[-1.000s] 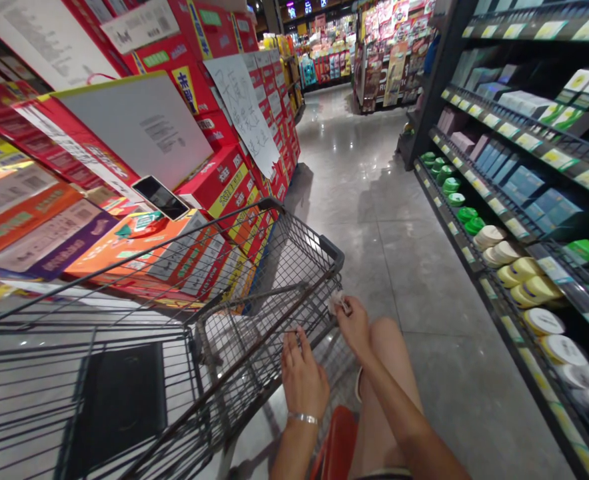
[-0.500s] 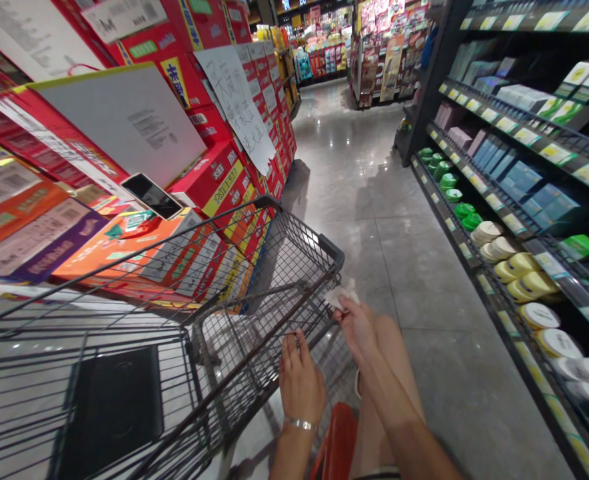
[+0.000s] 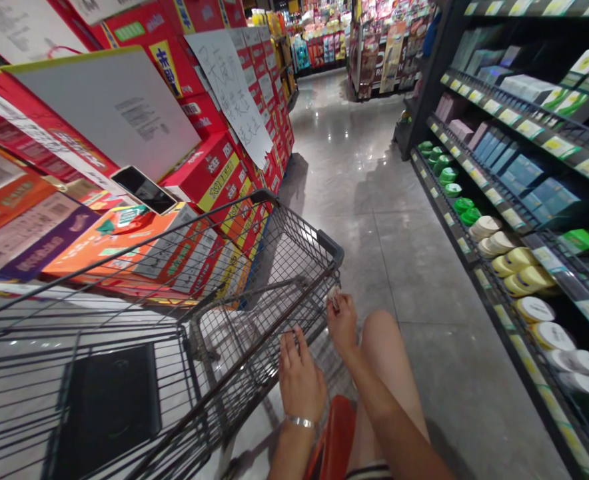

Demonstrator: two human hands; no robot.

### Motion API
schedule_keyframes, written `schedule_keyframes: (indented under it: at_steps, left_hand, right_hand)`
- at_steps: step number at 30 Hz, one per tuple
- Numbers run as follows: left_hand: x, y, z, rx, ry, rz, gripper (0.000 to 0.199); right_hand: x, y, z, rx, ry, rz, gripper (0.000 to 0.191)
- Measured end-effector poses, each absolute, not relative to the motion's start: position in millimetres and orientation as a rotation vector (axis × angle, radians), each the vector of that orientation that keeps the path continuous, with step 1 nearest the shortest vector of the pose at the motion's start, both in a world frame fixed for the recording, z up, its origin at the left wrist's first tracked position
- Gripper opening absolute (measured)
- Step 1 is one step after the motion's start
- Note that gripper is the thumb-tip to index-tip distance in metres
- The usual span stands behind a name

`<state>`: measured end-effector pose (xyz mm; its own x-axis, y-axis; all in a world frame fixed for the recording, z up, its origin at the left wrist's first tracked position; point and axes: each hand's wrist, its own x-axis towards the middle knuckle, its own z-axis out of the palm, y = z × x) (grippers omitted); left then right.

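Observation:
I am low down beside a wire shopping cart (image 3: 294, 240). My left hand (image 3: 299, 377), with a silver bracelet at the wrist, rests flat with its fingers on the cart's wire side. My right hand (image 3: 342, 320) pinches a small white cloth or tissue (image 3: 332, 295) against the cart's wire near its front corner. My bare knee (image 3: 382, 333) is just right of that hand. A dark flat object (image 3: 109, 400) lies inside the cart's basket.
Stacked red and orange cartons (image 3: 139, 240) fill the left side, with a phone (image 3: 143, 190) lying on top and a handwritten paper sign (image 3: 232, 87). Dark shelves (image 3: 524, 220) with round tins and boxes run along the right. A grey tiled aisle (image 3: 374, 187) leads ahead.
My right hand has shifted slightly left and closer to the cart's wire, and the white cloth is now bunched smaller in its fingers. My left hand has stayed on the cart.

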<state>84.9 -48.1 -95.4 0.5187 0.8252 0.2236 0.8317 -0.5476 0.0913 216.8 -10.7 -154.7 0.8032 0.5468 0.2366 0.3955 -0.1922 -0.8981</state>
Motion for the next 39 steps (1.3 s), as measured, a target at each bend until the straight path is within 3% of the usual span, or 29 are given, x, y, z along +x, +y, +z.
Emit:
schedule_keyframes:
  at_steps: [7,16,22,27,30,39]
  left_hand:
    - [86.4,-46.1,-95.6,-2.690,-1.498,-0.372,0.077]
    - [79.8,-41.8,-100.1,-2.685,-1.460,-0.343,0.081]
    - [82.2,-43.6,-97.0,-2.690,-1.476,-0.303,0.072]
    - [85.4,-47.3,-88.1,-2.713,-1.556,-0.269,0.074]
    - [82.9,-47.8,-87.8,-2.756,-1.520,-0.237,0.077]
    - [83.9,-46.1,-91.7,-2.720,-1.526,-0.280,0.076]
  right_hand:
    - [229.7,-15.8,-154.6,-2.240,-1.035,0.154,0.027]
    - [241.8,-28.7,-117.6,-2.485,-1.123,0.473,0.027]
    - [242.7,-20.6,-129.2,-1.948,-0.595,0.387,0.025]
    - [217.3,5.1,-134.9,-1.466,0.092,0.726,0.006]
    - [216.0,11.8,-130.1,-1.238,0.421,0.924,0.014]
    - [255.1,7.8,-114.2,-0.881,0.518,1.416,0.020]
